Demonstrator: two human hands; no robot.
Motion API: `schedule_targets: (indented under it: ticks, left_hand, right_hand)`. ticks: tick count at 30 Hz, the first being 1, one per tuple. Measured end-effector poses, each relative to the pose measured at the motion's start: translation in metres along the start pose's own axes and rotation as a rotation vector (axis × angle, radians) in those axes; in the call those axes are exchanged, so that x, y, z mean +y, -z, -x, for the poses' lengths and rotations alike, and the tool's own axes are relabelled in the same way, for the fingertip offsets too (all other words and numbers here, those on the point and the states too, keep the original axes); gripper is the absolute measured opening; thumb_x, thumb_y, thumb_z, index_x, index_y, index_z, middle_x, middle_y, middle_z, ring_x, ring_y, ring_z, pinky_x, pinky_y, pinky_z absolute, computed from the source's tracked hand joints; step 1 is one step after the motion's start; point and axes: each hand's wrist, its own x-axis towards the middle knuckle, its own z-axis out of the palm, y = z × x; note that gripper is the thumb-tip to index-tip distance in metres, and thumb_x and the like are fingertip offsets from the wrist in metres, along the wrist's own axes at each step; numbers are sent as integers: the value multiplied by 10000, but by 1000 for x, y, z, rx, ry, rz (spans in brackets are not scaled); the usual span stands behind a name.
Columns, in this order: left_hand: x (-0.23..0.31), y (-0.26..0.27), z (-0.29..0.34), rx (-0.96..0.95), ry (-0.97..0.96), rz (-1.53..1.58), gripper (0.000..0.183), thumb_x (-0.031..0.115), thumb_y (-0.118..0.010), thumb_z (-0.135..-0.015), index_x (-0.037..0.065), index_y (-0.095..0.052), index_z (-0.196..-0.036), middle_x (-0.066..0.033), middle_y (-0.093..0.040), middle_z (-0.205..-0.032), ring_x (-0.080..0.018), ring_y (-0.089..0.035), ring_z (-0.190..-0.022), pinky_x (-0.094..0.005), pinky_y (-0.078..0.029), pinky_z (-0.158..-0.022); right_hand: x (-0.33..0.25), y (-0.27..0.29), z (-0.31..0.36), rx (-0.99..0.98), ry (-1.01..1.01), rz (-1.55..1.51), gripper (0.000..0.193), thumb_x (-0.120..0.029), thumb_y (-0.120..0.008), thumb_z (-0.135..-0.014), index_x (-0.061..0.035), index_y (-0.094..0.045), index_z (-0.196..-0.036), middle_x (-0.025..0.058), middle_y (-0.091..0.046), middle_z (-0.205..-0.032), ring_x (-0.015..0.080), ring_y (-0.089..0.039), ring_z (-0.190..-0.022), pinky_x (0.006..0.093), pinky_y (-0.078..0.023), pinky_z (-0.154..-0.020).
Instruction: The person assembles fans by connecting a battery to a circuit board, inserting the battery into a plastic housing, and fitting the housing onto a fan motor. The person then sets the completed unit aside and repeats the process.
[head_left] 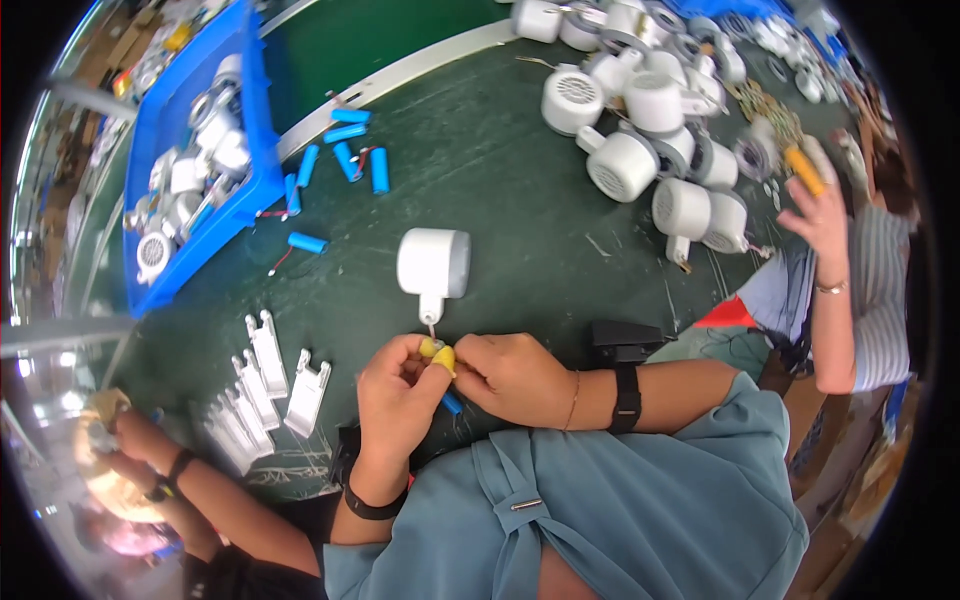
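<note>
At the far left, another person's hand (140, 440), blurred, works over a pale object near the table's edge. Above it, a blue bin (262, 110) holds a jumble of white fan parts (187, 176). Just right of the bin, blue batteries (380, 171) lie scattered on the dark green table (500, 190), a few with thin red leads. Nearer the person, white plastic pieces (306, 395) lie in a slanting row, one a little apart from the others.

The person's left hand (398, 395) is in a narrow pinch, yellow covers on its thumb and forefinger, holding the end of a short wire (432, 329). The wire runs up to a white fan head (430, 263) lying on its side just beyond the fingers. Another blue battery (452, 403) shows partly below the hands. The right hand (520, 378) meets the left, its fingers curled in close; I cannot tell what it grips.

At the upper right, more white fan heads (655, 105) are heaped together. Beside them, at the far right, a co-worker's hand (825, 215) is raised with spread fingers.
</note>
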Motion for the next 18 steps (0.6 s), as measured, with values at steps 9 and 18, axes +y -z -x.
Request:
schedule_targets:
  ticks: [9,18]
  left_hand:
    - [-4,9,11,55,-112,-6,256,-45,-681,-843,-31,-622,-1092,-40,-652,-906,-64,-588,-730,-215,-488,-664]
    - [-44,86,67,628,-382,-847,312,12,-720,-827,-25,-599,-1112,-167,-593,-1074,-304,-589,-902,-372,-489,-780]
  right_hand:
    - [3,0,2,-5,-47,-24,156,-120,-629,-874,-16,-513,-858,158,-606,-707,359,-629,-645,456,-505,-574]
    - [-18,33,7,171,-192,91,262,-139,-730,-827,-53,-614,-1047,120,-612,-880,275,-633,-649,358,-509,-556]
